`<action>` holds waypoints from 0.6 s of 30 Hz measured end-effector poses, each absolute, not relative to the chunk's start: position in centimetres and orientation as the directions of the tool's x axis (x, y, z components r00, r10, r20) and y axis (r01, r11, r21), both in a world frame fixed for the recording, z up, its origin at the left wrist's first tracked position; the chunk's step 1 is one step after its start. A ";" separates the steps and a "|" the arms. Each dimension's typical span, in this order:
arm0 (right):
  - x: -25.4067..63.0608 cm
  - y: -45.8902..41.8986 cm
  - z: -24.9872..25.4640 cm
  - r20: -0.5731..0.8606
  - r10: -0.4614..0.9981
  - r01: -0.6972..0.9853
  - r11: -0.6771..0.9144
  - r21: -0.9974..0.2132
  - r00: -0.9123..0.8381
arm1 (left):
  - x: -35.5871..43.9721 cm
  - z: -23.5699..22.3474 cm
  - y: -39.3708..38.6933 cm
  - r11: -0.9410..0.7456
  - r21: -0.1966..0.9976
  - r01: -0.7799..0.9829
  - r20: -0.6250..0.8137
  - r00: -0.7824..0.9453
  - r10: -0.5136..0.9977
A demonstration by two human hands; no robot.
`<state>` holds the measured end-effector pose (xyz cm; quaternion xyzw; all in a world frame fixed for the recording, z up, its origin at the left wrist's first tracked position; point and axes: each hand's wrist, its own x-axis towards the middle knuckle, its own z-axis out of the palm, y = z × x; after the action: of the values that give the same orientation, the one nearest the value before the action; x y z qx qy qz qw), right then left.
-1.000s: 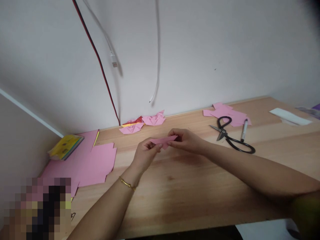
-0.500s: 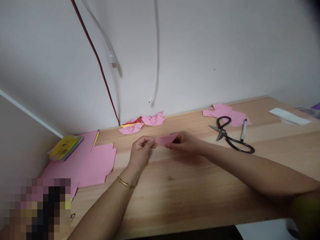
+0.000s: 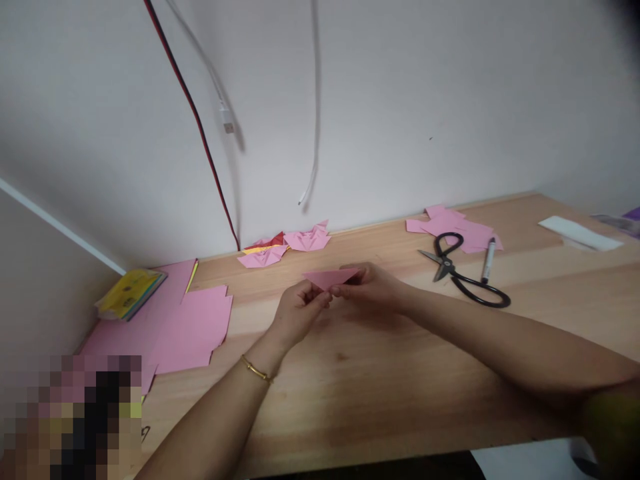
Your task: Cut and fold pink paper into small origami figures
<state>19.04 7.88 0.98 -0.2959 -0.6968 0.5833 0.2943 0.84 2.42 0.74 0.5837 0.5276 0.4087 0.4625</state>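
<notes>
Folded pink paper [image 3: 330, 277] pinched in left hand [image 3: 300, 310] and right hand [image 3: 374, 287], held over the wooden tabletop [image 3: 350, 400], well back from its front edge, pink folded shapes [image 3: 307, 241] placed along the back edge

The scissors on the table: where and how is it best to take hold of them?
Probably by the near black loop of the scissors, coming from the right, near side. The blades stand open and point left, away from that loop, which offers a wide ring to grasp. The nearer right hand holds pink paper.
</notes>
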 end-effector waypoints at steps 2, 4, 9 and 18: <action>19.2 7.9 1.1 0.074 0.779 0.108 0.179 -0.978 -0.623 | 0.6 0.8 2.5 -0.042 0.967 0.251 0.016 0.106 0.994; 19.5 8.1 1.4 0.096 0.807 0.138 0.214 -0.967 -0.583 | 0.3 0.9 2.6 -0.047 0.964 0.262 0.025 0.089 0.996; 20.8 9.4 1.9 0.155 0.876 0.099 0.223 -0.970 -0.457 | -0.3 1.1 2.7 -0.018 0.960 0.280 0.012 0.024 1.000; 20.1 8.8 1.7 0.083 0.795 0.065 0.152 -0.986 -0.601 | -0.2 0.2 3.0 0.051 0.985 0.168 -0.054 0.016 0.998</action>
<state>20.09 8.81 1.67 -0.3124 -0.6885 0.5713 0.3194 -0.25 3.02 0.22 0.5319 0.5480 0.4377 0.4745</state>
